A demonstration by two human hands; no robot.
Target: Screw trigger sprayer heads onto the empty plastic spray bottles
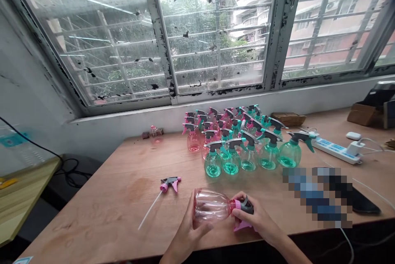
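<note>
A clear pink spray bottle (212, 205) lies on its side in the air above the front of the table, its neck pointing right. My left hand (193, 225) is wrapped around the bottle's base end. At the neck, my right hand (257, 216) grips the grey and pink spray head (247, 205), whose pink trigger hangs below the fingers. How far the collar is threaded on the neck cannot be made out. To the left on the table lies a loose pink and grey spray head (170, 184) with its white dip tube (150, 209) pointing toward the front.
Several green spray bottles (212, 165) and pink ones (194, 142) stand grouped at the back of the wooden table (123, 198). A white power strip (336, 149), a cable and a partly blurred dark phone-like object (364, 202) lie to the right. Windows rise behind.
</note>
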